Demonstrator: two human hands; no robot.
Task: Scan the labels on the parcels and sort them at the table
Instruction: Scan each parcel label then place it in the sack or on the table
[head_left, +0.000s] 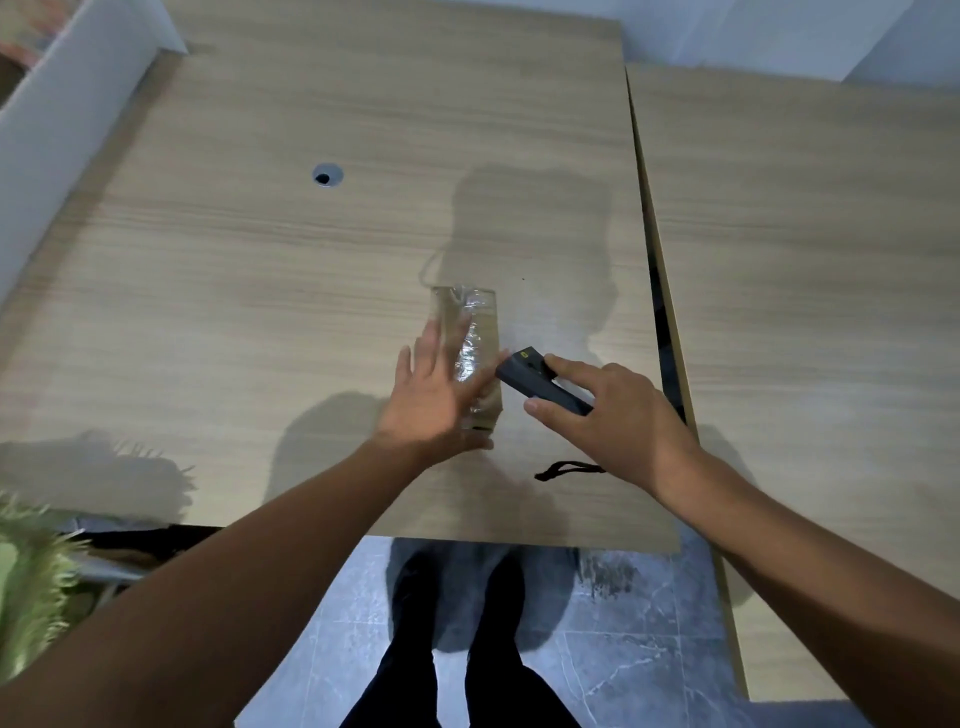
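Observation:
A small brown parcel (480, 332) wrapped in shiny clear tape lies lengthwise on the wooden table (260, 260), near its front right part. My left hand (436, 395) rests flat on the parcel's left side with fingers spread and straight. My right hand (602, 410) grips a dark handheld scanner (535, 376), whose head points at the parcel's right edge, almost touching it. A black wrist strap (563, 470) from the scanner trails on the table below my right hand. No label is visible on the parcel.
A round cable hole (327, 175) sits left of centre in the table. A second wooden table (810, 260) adjoins on the right across a narrow gap. A white partition (67, 130) borders the left. A green furry thing (31, 582) is at bottom left. My feet stand on grey tiles.

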